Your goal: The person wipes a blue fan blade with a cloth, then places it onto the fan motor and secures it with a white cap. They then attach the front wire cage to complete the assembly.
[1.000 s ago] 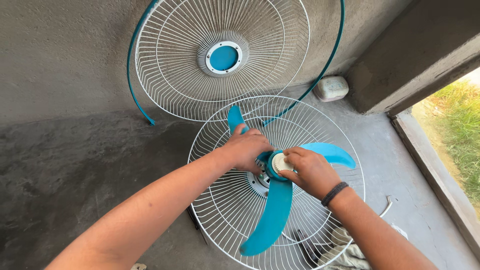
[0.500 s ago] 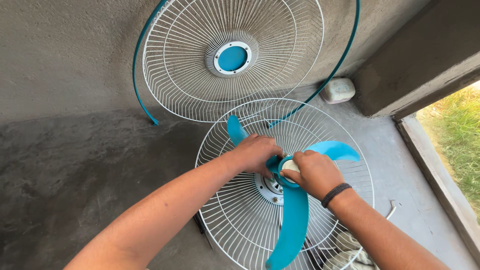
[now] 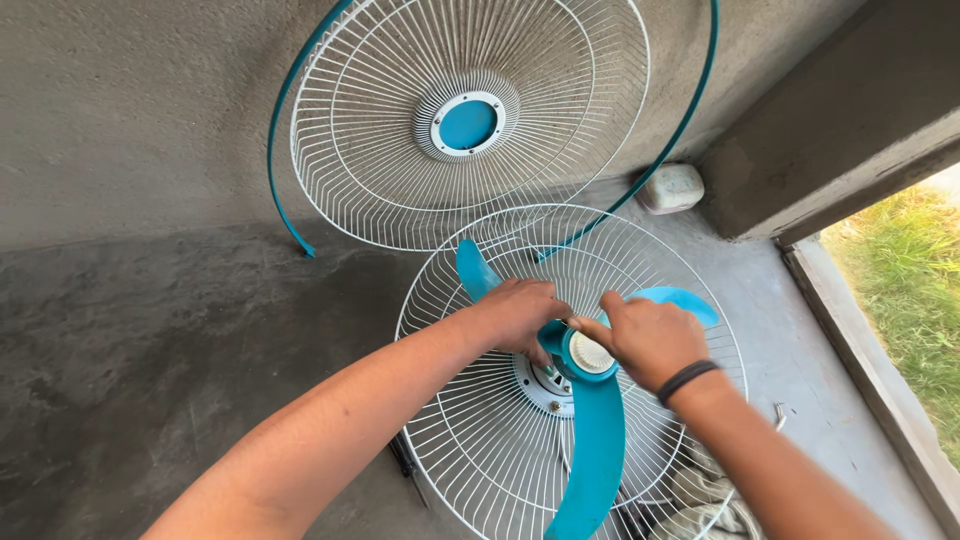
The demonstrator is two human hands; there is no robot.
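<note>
Two hands on the fan hub rn. My left hand [image 3: 520,315] is laid over the back/left side of the blue fan blade [image 3: 597,440] hub, fingers curled down round it, gripping so the blade can't turn. My right hand [image 3: 650,340] sits just to the right of the hub, fingers loosely curled w/ thumb and index reaching toward the white blade cap [image 3: 591,354]; fingertips touching its rim or just off it, can't tell, not a full pinch.

Blade assy sits centred on the rear guard [image 3: 470,440], white wire, lying flat on the concrete floor [image 3: 150,330]. One blade points toward me, one goes up-left under my left hand, third is mostly hidden behind my right hand. Front guard [image 3: 450,210], w/ blue centre disc, leans on the wall behind, teal rim ring [image 3: 275,140] looped round it. Pale block [image 3: 671,187] near the corner, rag [image 3: 700,505] at bottom edge by the guard.

To do this well imo: keep left hand clamped firm on hub so only the cap rotates, get thumb + two fingers squarely round the cap rim, turn w/o tilting it so threads don't cross, keep knuckles off the wire guard
</note>
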